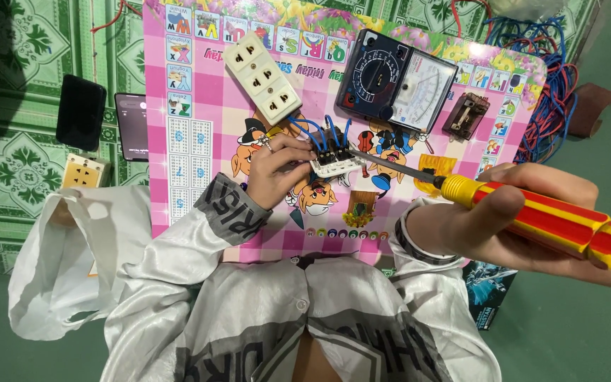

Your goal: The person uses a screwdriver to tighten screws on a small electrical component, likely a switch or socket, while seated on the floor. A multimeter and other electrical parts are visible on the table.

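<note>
the left hand (274, 173) pinches a small white plastic switch block (335, 164) with stiff blue wires, over the pink mat (199, 106); light, fiddly, probably best held by its sides. the right hand (525, 219) wraps closed round a red-and-yellow screwdriver (532, 212), tip at the block.

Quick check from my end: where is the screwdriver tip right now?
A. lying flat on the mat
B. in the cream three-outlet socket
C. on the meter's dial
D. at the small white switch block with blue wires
D: the right hand holds the screwdriver, and its tip meets the switch block that the left hand steadies.
</note>
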